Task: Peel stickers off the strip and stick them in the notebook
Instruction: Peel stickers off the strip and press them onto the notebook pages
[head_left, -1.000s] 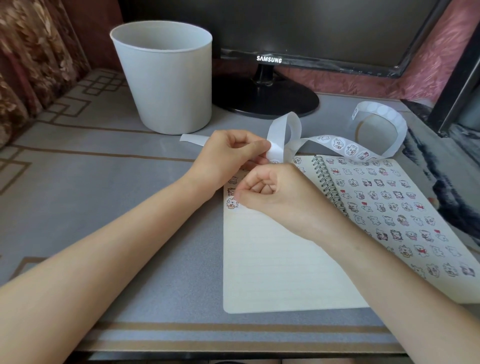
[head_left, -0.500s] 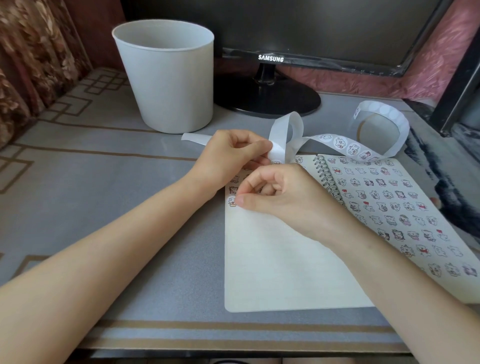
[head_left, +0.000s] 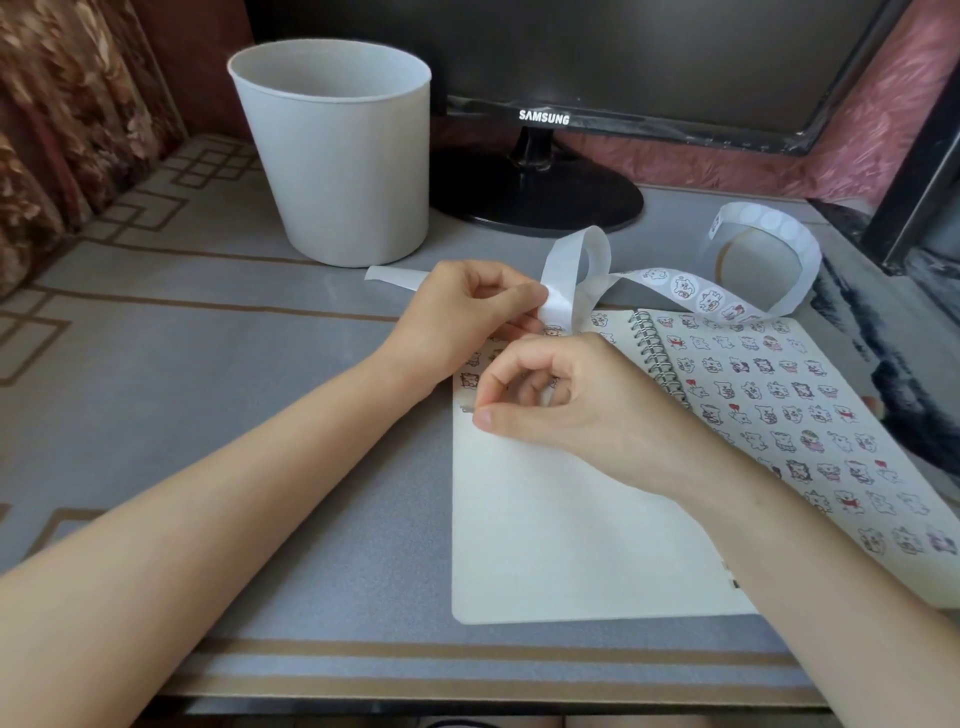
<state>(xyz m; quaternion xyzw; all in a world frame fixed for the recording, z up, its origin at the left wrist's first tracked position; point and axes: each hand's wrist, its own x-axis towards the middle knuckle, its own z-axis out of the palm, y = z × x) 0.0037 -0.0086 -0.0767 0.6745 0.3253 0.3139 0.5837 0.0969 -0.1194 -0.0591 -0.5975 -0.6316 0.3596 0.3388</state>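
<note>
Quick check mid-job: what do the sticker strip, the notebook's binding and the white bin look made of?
Sticker strip: thin, semi-translucent release paper, probably coated; it curls into loops and shines. Binding: wire spiral, apparently metal, dark with glints. White bin: likely matte plastic; smooth, seamless wall, thin rolled rim.

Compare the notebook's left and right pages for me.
The left page is mostly bare, stickers only near its top; the right page is filled with rows of them. The right hand pinches a sticker onto the left page; the strip crosses the right page's top. Both are cream paper.
</note>
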